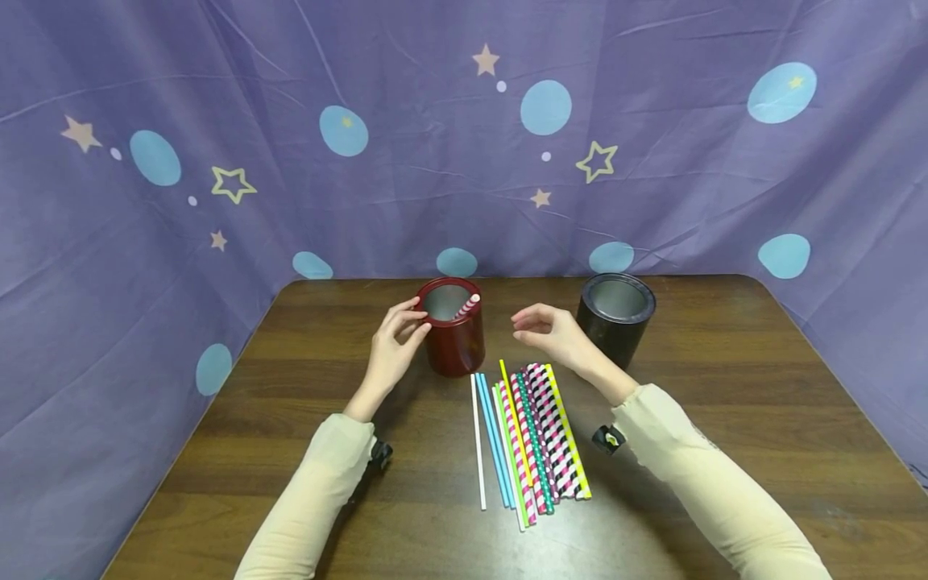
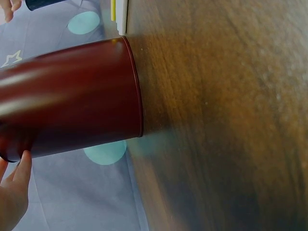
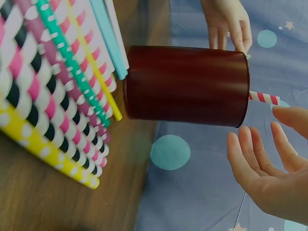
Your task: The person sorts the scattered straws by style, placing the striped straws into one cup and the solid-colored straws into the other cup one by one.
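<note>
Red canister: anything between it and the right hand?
Nothing visible fills the gap between the right hand and the red canister. Only the striped straw sticks up from its mouth, on that hand's side.

Dark red can [image 1: 457,348] upright on surface [image 1: 406,515], top open; red-and-white striped straw [image 1: 468,305] inside, leaning at rim, end jutting above; loose straws [image 1: 533,439], plain and patterned, lying alongside each other

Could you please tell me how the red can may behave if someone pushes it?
The red can is probably light for its size, as its open top shows a hollow inside. Its shiny side looks smooth, so it might be a little slippery. Pushed high up, it could tip, being taller than wide.
</note>
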`<state>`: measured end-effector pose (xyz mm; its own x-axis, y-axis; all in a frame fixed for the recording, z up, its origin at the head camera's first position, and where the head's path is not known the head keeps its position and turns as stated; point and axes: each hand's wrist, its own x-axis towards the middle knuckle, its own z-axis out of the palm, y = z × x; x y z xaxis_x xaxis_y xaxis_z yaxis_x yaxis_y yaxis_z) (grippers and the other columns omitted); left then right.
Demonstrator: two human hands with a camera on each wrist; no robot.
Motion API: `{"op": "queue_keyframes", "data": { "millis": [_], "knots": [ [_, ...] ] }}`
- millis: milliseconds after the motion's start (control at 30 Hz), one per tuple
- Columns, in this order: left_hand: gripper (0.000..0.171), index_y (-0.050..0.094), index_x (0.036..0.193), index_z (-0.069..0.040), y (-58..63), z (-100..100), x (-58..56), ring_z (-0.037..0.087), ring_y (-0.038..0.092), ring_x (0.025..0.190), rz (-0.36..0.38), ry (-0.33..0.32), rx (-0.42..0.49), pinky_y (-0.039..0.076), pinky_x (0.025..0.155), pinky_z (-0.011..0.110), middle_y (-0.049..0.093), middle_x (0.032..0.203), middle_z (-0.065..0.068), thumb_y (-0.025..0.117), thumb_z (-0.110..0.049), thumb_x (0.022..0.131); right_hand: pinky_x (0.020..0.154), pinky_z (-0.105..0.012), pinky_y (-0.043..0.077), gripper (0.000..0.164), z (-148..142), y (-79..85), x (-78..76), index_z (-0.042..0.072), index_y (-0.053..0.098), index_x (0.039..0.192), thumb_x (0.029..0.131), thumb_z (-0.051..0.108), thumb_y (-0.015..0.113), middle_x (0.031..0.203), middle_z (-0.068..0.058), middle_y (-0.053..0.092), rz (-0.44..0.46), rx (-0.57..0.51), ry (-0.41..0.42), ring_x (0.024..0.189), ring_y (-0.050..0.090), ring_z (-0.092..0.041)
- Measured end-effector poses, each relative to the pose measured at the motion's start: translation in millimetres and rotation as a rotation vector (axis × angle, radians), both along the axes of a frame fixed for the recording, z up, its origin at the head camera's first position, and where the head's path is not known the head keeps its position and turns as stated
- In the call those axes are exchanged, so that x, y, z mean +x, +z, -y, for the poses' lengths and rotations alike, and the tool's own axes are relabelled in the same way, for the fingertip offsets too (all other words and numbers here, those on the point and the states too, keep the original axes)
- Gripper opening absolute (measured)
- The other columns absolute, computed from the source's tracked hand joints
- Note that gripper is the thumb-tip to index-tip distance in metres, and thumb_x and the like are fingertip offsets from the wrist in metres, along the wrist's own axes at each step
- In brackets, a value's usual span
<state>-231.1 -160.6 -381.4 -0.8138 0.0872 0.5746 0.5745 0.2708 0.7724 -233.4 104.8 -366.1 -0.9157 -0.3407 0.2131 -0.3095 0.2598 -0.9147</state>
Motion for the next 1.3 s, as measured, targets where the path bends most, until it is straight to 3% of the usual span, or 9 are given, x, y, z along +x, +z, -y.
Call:
{"op": "queue_keyframes", "data": {
  "millis": [500, 1100, 1300],
  "knots": [
    [0.019, 0.056, 0.097, 0.016, -0.8, 0, -0.8, 0.040, 0.046, 0.110, -0.011, -0.009, 0.018, 0.043, 0.088, 0.052, 0.045, 0.120, 0.030, 0.059, 0.007, 0.080, 0.075, -0.035, 0.050, 0.022, -20, -17.4, 7.3, -0.001, 0.059, 0.101, 0.081, 0.007, 0.061, 0.095, -0.013, 0.063, -0.030, 0.173, 0.094, 0.084, 0.059, -0.023],
    [0.019, 0.057, 0.096, 0.014, -2.5, 0, -2.0, 0.038, 0.046, 0.111, -0.013, -0.007, 0.008, 0.044, 0.088, 0.050, 0.046, 0.120, 0.029, 0.059, 0.005, 0.080, 0.066, -0.027, 0.048, 0.019, -38, -44.0, 16.9, -0.005, 0.059, 0.097, 0.078, 0.000, 0.061, 0.093, -0.017, 0.061, -0.079, 0.358, 0.139, 0.076, 0.055, -0.015],
    [0.019, 0.056, 0.096, 0.015, -2.5, 0, -2.0, 0.038, 0.047, 0.110, -0.012, -0.002, 0.008, 0.044, 0.088, 0.048, 0.045, 0.120, 0.029, 0.059, 0.006, 0.080, 0.061, -0.026, 0.049, 0.021, -43, -52.0, 21.1, -0.005, 0.060, 0.096, 0.076, 0.001, 0.062, 0.091, -0.016, 0.061, -0.093, 0.403, 0.107, 0.073, 0.055, -0.016]
  ]
}}
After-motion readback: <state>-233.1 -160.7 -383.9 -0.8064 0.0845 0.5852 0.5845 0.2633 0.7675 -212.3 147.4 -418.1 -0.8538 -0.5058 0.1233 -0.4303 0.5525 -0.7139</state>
